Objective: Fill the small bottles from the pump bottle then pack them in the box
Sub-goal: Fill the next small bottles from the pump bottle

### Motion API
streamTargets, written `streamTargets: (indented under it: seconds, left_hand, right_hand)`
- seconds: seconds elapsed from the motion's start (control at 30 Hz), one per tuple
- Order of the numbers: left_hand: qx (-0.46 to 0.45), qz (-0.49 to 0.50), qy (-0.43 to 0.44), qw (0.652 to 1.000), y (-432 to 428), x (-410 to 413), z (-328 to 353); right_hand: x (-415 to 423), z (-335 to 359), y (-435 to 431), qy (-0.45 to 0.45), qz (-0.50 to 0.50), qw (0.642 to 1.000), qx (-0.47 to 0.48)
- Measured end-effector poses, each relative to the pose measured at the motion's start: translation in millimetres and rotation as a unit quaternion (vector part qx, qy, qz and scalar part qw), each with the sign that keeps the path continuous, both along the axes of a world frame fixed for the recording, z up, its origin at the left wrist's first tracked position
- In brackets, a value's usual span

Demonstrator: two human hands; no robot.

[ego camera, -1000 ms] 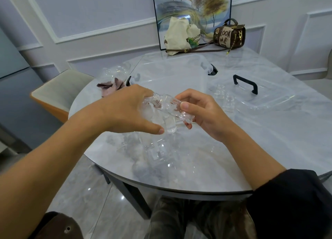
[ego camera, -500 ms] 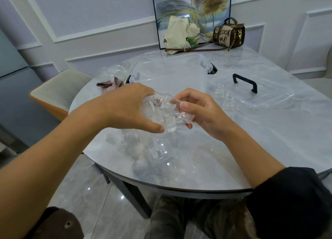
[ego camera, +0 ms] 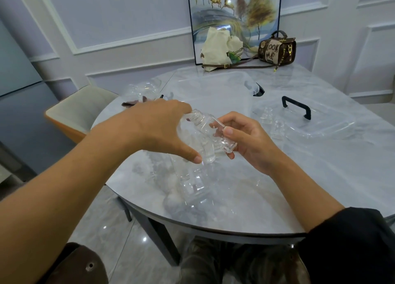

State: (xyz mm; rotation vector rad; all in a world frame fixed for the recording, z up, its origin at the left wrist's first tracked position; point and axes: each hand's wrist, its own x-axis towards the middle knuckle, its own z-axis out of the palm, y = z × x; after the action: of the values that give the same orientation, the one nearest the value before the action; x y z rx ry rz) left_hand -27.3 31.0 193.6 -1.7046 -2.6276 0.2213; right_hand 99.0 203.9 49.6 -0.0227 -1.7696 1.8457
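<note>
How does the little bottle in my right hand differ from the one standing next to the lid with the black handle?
The held bottle is tilted, its open neck toward the pump bottle; the table bottle stands upright beside the lid. The held bottle is off the table, gripped by the right hand; the table bottle rests there untouched. Both are small and clear.

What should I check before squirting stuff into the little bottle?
1. Right hand grips the small bottle: ok.
2. Its cap is off, threaded neck bare: ok.
3. Neck sits under the spout: cannot tell; the left hand covers the top of the pump bottle.
4. Pump bottle stands upright on the table: ok.
5. Box lid is off, lying on the table: ok.
</note>
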Motion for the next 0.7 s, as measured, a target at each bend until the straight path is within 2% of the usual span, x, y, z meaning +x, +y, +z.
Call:
streamTargets:
  seconds: [0.2, 0.5, 0.7]
  left_hand:
    - [0.036, -0.011, -0.015, 0.999, -1, -6, -8]
    - [0.096, -0.002, -0.089, 0.991, -4, -7, -34]
    - [0.078, -0.001, -0.061, 0.995, -4, -8, -29]
  right_hand:
    - [-1, 0, 1, 0.003, -0.002, 1.0, 0.0]
    - [-1, -2, 3, -0.004, -0.007, 1.0, 0.017]
    - [-1, -2, 2, -0.009, -0.013, 1.0, 0.02]
